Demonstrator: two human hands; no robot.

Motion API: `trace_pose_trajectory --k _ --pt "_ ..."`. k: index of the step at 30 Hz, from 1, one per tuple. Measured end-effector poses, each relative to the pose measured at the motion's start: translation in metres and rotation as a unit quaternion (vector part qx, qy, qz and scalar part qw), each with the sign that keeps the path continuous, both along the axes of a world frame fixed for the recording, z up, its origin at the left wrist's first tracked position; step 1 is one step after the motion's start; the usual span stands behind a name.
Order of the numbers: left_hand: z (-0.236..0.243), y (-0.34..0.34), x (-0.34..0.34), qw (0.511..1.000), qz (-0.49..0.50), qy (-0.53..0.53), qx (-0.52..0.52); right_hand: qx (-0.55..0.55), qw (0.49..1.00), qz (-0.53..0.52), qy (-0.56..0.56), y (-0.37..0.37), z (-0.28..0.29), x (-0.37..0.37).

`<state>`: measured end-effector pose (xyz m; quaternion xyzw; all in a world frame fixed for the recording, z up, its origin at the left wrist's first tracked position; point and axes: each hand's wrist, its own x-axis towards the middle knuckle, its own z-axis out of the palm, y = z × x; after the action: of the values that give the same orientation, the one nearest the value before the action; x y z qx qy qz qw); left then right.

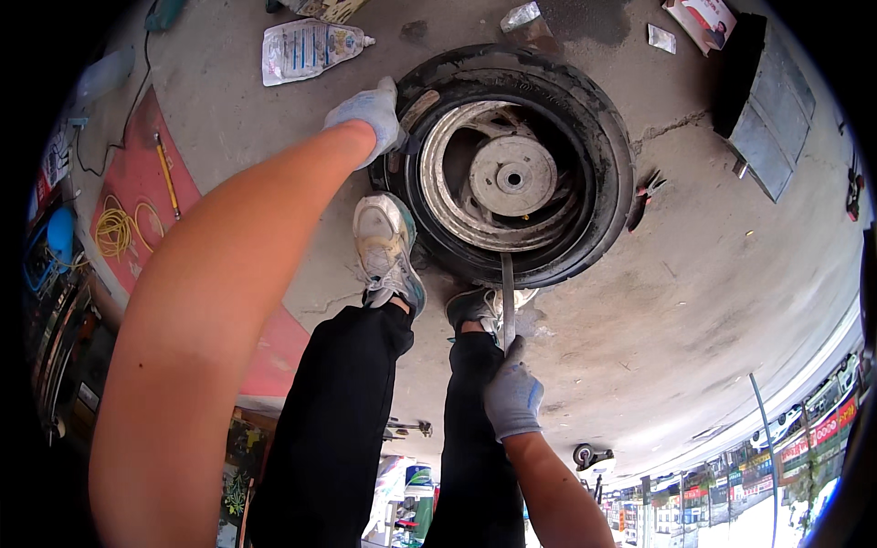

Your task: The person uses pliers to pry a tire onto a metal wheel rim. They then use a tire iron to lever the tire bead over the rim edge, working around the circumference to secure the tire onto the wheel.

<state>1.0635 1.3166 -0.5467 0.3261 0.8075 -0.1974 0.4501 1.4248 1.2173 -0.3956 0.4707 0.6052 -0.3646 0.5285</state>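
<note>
Tyre (610, 169) on a metal wheel (513, 164), lying flat on the concrete floor (676, 310) just in front of the shoes (384, 239), hub face upward. From the head view: apparently in the midst of prying at the tyre's inner edge, judging by the steel bar (508, 306) laid across the near sidewall, with its far end at the meeting of rubber and metal. Hard to say if levering the rubber off or working it on. Called for next, by that reading — a firm, steady push or pull on the bar to bring the rubber's edge past the rim, with the tyre braced against turning. As for pose: right hand (513, 399), gloved, wrapped around the bar in front of the right shin, one digit pointing along it toward the wheel, bare forearm rising from the lower edge. Left hand (365, 117), also gloved, at the far-left side of the tyre, bare arm slanting in from the lower left — probably steadying. Cannot tell if spread on the rubber or pinching something there, with fingers mostly hidden. Just beside the tyre's right edge, probably pliers (647, 194).
</note>
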Motion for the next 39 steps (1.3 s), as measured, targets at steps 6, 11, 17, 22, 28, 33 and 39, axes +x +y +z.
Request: trace_pose_trajectory --k 6,11,17,22,28,33,39 --pt "0.000 0.001 0.002 1.000 -0.013 -0.019 -0.003 0.115 0.990 -0.053 0.056 -0.043 -0.068 0.092" --pt "-0.005 0.000 0.006 0.999 -0.027 -0.028 -0.007 0.064 0.988 0.100 0.097 0.016 -0.112 0.137" --pt "-0.002 -0.011 0.003 1.000 0.003 -0.005 0.013 0.165 0.979 0.116 0.029 0.033 -0.120 0.139" --pt "-0.004 -0.001 0.009 0.998 0.020 -0.049 0.028 0.015 0.978 0.206 0.037 0.181 -0.108 0.129" --pt "0.009 -0.012 -0.004 0.999 0.033 -0.039 0.016 -0.091 0.920 0.360 0.122 0.285 -0.030 -0.064" --pt "-0.015 -0.017 0.003 0.998 0.032 -0.024 0.042 -0.129 0.752 0.640 0.087 0.299 -0.056 -0.168" --pt "-0.008 -0.002 0.003 0.991 0.086 -0.067 0.077 -0.315 0.683 0.656 -0.064 0.203 -0.040 -0.223"
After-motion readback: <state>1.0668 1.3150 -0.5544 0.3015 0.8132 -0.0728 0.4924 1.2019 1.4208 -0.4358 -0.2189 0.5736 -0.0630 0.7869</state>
